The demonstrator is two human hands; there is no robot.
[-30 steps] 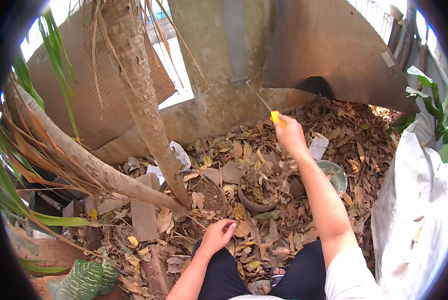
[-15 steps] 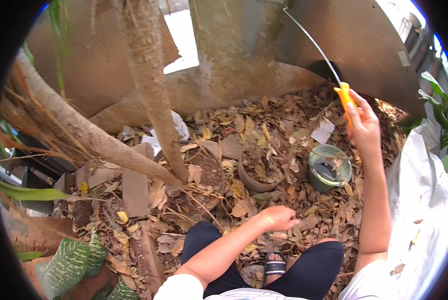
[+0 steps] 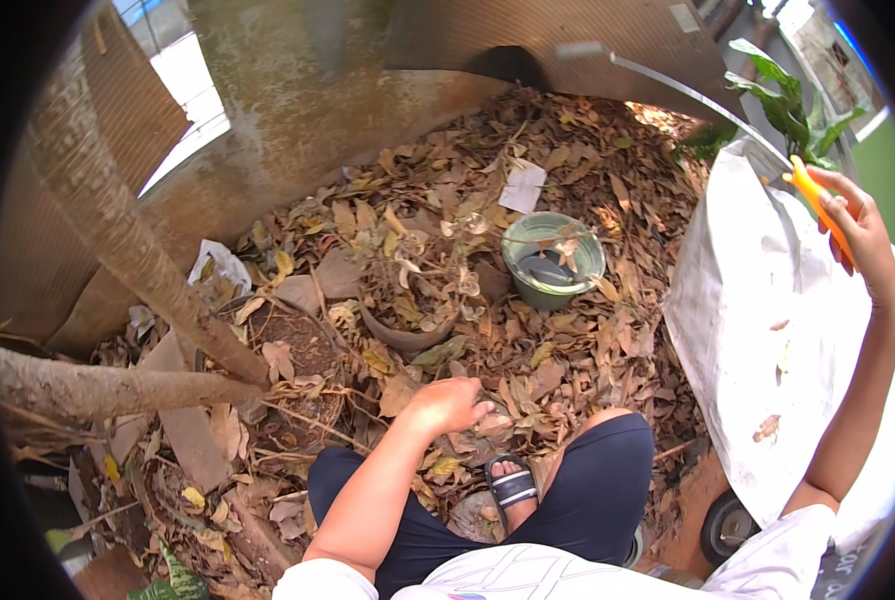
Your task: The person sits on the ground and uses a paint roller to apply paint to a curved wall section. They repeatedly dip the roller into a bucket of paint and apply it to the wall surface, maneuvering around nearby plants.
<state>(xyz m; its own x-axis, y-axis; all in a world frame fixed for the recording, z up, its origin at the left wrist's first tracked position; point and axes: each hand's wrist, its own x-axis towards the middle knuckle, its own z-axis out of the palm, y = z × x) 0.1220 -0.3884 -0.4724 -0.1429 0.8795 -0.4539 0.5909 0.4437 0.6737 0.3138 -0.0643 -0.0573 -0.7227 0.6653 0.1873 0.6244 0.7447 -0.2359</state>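
My right hand [image 3: 858,230] is raised at the far right, its fingers wrapped round the orange handle [image 3: 821,210] of a roller-frame-like tool. From the handle a long thin metal rod [image 3: 683,88] runs up and left, and its bent far end is blurred. Beneath my right arm lies a large white sack [image 3: 743,330] with a few dry leaves on it. My left hand [image 3: 448,403] is curled closed over the dry leaves in front of my knees. Nothing shows in it, though its palm is turned away.
Dry leaves [image 3: 558,370] cover the ground. A green bucket [image 3: 553,295] with dark contents stands ahead, near a leaf-filled pot [image 3: 403,335]. Tree trunks [image 3: 118,215] rise at the left. A stained wall [image 3: 288,100] and brown corrugated sheets [image 3: 588,50] close off the back.
The view has turned to the right. My right hand has swung right with the tool and is now above the white sack. My left hand stays closed near my knees.
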